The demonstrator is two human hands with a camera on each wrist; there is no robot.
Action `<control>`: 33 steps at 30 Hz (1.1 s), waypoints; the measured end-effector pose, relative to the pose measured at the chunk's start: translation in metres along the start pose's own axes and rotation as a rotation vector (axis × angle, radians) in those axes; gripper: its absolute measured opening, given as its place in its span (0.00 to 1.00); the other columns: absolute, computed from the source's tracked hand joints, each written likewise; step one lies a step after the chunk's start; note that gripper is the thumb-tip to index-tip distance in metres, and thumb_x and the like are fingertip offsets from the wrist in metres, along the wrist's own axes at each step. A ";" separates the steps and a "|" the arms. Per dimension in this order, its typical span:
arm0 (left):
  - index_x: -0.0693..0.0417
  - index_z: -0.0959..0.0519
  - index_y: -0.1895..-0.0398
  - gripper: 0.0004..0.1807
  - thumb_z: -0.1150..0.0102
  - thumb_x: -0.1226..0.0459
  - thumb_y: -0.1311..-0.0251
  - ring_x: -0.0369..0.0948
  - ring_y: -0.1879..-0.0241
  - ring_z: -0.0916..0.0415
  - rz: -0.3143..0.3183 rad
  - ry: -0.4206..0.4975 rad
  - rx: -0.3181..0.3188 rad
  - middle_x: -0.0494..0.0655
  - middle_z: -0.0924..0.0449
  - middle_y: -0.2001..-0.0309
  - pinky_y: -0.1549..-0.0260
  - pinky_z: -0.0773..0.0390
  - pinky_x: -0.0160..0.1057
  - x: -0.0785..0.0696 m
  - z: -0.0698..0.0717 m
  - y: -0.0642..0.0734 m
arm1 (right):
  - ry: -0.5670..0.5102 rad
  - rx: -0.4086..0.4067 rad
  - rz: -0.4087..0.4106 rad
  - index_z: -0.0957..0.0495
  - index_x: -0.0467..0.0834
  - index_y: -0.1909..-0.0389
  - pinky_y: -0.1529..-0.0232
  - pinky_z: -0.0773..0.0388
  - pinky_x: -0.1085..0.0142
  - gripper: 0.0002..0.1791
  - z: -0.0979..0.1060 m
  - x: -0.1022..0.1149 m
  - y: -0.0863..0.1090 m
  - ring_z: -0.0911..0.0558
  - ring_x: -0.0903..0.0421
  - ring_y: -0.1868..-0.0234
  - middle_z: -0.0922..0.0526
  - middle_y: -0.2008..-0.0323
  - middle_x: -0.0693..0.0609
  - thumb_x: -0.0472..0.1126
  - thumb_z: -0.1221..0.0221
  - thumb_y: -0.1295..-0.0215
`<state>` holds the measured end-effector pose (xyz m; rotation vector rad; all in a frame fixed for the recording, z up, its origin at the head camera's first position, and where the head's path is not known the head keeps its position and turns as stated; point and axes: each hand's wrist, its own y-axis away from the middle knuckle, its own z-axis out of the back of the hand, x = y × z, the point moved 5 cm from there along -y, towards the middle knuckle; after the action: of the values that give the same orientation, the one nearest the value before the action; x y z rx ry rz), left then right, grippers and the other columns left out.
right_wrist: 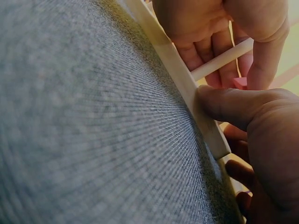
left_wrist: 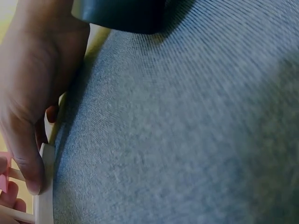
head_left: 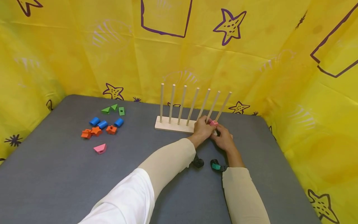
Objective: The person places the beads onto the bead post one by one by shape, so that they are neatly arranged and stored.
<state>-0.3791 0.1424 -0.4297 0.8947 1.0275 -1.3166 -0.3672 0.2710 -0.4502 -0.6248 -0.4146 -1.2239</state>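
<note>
A pale wooden base with several upright pegs stands on the grey table. Near its right end, a pink block sits around the rightmost peg. My left hand pinches this block, its fingers partly hidden behind the pegs. In the right wrist view, the pink block shows only as a sliver between the left fingers. My right hand grips the right end of the base, with its thumb pressed on the wood; the left wrist view shows that thumb beside the base's end.
On the left of the table lie green blocks, blue cylinders, orange blocks and a pink block. Yellow patterned cloth hangs behind and beside the table. Dark wrist devices sit near both wrists.
</note>
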 end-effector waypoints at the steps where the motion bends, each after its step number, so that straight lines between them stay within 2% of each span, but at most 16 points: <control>1: 0.52 0.22 0.70 0.10 0.28 0.67 0.52 0.40 0.71 0.29 0.001 0.001 0.001 0.42 0.27 0.75 0.76 0.28 0.33 0.000 0.000 0.000 | -0.002 0.001 -0.001 0.23 0.37 0.46 0.49 0.44 0.38 0.21 0.000 0.000 0.000 0.27 0.38 0.43 0.25 0.42 0.39 0.42 0.38 0.38; 9: 0.53 0.22 0.67 0.11 0.28 0.65 0.51 0.41 0.71 0.27 -0.002 -0.019 0.024 0.42 0.25 0.74 0.74 0.28 0.34 0.002 0.001 0.000 | -0.014 0.012 -0.010 0.29 0.40 0.35 0.44 0.47 0.36 0.30 0.000 0.001 0.000 0.32 0.37 0.37 0.31 0.36 0.39 0.42 0.37 0.38; 18: 0.57 0.20 0.53 0.20 0.27 0.64 0.50 0.43 0.66 0.25 -0.034 -0.050 0.058 0.49 0.19 0.61 0.69 0.25 0.37 0.003 0.005 0.007 | -0.028 0.014 -0.024 0.29 0.40 0.37 0.43 0.49 0.35 0.29 0.000 0.000 0.000 0.33 0.36 0.37 0.30 0.37 0.37 0.43 0.37 0.38; 25: 0.57 0.24 0.40 0.31 0.30 0.68 0.51 0.46 0.47 0.25 -0.052 -0.011 0.053 0.51 0.20 0.47 0.50 0.27 0.38 0.000 0.024 0.021 | -0.021 0.014 -0.022 0.29 0.39 0.37 0.42 0.50 0.35 0.29 0.000 0.002 0.002 0.34 0.36 0.37 0.30 0.38 0.36 0.46 0.37 0.37; 28: 0.59 0.25 0.40 0.31 0.31 0.70 0.51 0.47 0.46 0.25 -0.065 0.036 0.071 0.51 0.21 0.46 0.49 0.27 0.37 -0.006 0.033 0.028 | -0.024 0.010 -0.015 0.27 0.40 0.39 0.44 0.49 0.35 0.28 0.000 0.002 0.002 0.32 0.36 0.38 0.29 0.38 0.37 0.47 0.36 0.37; 33: 0.60 0.25 0.40 0.28 0.32 0.72 0.48 0.47 0.46 0.25 -0.151 0.137 0.109 0.53 0.22 0.45 0.49 0.26 0.36 -0.021 0.052 0.042 | -0.043 0.024 -0.026 0.28 0.41 0.38 0.43 0.52 0.35 0.29 0.000 0.000 0.001 0.33 0.37 0.37 0.30 0.37 0.39 0.48 0.35 0.38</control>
<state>-0.3327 0.1029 -0.3956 1.0169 1.1560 -1.4649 -0.3659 0.2714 -0.4504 -0.6275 -0.4745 -1.2305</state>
